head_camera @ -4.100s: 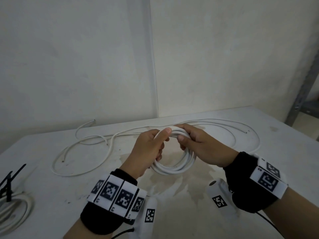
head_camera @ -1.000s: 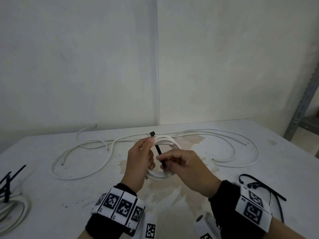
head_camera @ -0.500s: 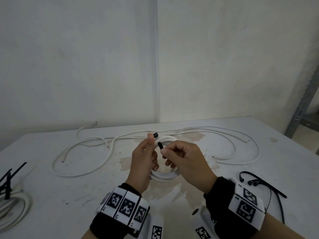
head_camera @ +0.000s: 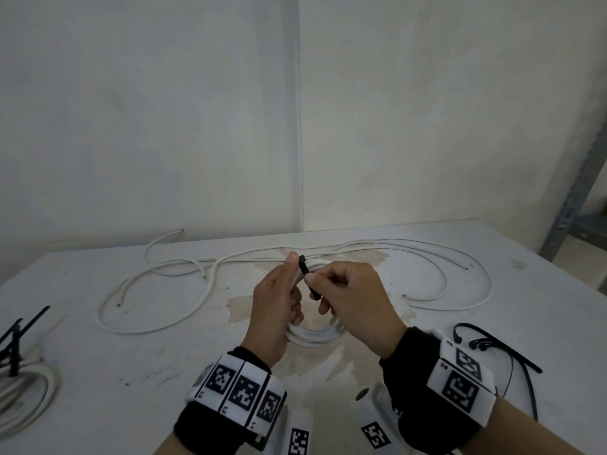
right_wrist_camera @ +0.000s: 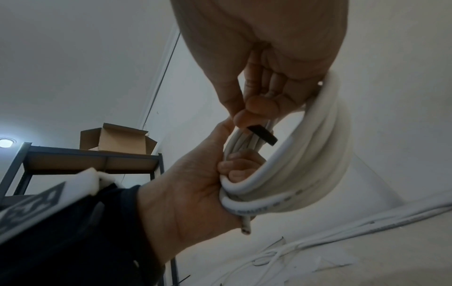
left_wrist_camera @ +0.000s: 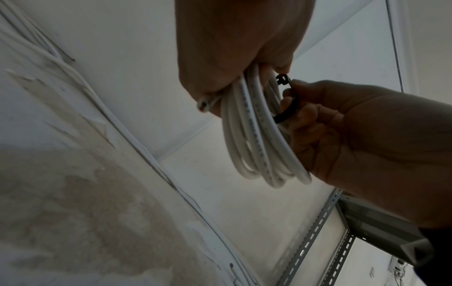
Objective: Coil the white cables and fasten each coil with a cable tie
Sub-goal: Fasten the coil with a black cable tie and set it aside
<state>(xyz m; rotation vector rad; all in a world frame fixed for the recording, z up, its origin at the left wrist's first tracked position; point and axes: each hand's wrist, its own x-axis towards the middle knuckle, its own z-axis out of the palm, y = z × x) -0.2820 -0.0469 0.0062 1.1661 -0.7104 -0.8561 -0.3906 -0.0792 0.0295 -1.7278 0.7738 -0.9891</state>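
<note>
Above table (head_camera: 460, 339) | coil (right_wrist_camera: 325, 147) print blurred, unreadable | hands grip coil, tie (head_camera: 308, 280)

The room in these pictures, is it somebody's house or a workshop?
Probably a workshop or storeroom, not a lived-in room. There is a bare, stained white table, a metal shelf rack with an open cardboard box on top, and loose white cables.

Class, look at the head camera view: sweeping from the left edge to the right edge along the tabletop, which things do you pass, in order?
Tied cable coil → loose white cables → left hand → right hand → spare black cable ties → metal shelf upright.
</note>
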